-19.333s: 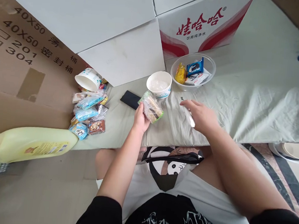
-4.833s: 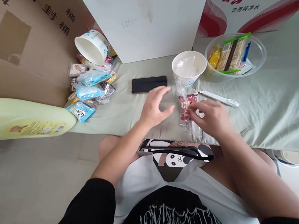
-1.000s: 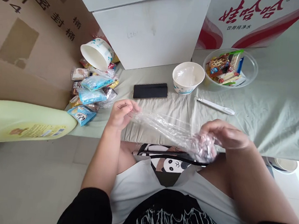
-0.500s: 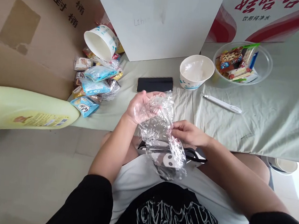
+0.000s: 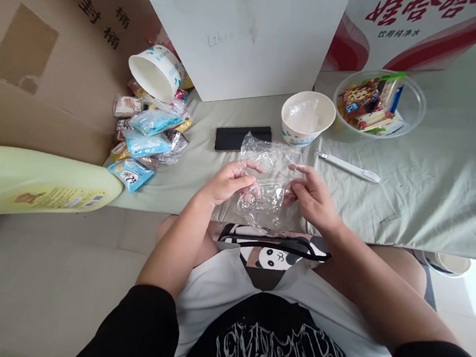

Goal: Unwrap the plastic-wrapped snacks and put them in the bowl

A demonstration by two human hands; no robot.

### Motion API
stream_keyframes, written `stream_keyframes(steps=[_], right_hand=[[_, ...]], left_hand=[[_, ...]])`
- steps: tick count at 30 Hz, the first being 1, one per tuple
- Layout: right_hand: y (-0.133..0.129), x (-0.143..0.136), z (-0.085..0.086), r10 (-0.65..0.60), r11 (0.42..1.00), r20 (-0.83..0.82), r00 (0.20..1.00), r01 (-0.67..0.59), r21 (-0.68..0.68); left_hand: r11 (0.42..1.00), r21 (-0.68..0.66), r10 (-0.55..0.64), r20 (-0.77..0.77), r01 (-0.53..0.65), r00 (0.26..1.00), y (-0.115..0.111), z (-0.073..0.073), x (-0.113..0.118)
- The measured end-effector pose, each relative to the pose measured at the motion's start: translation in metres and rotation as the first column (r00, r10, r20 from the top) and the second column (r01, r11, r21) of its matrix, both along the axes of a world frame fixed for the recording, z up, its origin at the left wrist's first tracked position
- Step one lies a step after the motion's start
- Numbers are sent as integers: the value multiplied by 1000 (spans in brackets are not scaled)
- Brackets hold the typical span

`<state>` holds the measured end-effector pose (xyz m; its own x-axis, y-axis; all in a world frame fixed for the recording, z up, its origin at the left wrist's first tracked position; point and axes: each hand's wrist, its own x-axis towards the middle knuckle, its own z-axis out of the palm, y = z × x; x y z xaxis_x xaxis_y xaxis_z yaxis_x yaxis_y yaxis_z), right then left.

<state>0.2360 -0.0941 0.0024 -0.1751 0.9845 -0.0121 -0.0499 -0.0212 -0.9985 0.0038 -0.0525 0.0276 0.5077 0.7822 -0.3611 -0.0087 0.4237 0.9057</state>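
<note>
A crinkled clear plastic film [image 5: 267, 195] is stretched between my two hands, just in front of the table edge. My left hand [image 5: 230, 183] grips its left side with thumb and fingers. On the other side my right hand [image 5: 313, 196] pinches the film, index finger partly extended. Behind it lies a black phone [image 5: 233, 138]. A paper bowl [image 5: 307, 120] with clear plastic inside stands beyond my right hand. The white utility knife [image 5: 349, 167] rests to the right of that bowl.
A clear round tub [image 5: 414, 113] holds several wrapped snacks. At left, a tilted paper bowl [image 5: 153, 71] leans over a pile of snack packets [image 5: 149, 143]. A yellow-green bottle [image 5: 41, 183] lies by a cardboard box [image 5: 61, 102]. White boxes [image 5: 249, 46] line the back.
The film was hanging down over my lap; now it is lifted and spread between both hands. My right hand has moved up and slightly right, and my left hand has turned to grip the edge.
</note>
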Motion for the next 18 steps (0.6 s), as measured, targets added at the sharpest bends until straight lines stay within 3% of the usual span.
stream_keyframes(steps=[3, 6, 12, 15, 18], right_hand=[[0, 5, 1, -38, 961, 17, 999, 32, 275], [1, 12, 6, -63, 889, 118, 991, 2, 458], [3, 19, 9, -96, 924, 208, 973, 9, 383], [4, 12, 5, -175, 935, 251, 952, 81, 345], [4, 5, 0, -201, 965, 131, 971, 174, 197]], left_hand=[[976, 178, 99, 147, -124, 984, -5, -2, -1], [924, 364, 68, 144, -116, 987, -7, -2, -6], [825, 563, 90, -214, 48, 973, -1, -3, -11], [803, 596, 206, -282, 3, 937, 1, -9, -1], [771, 629, 302, -225, -99, 926, 0, -16, 8]])
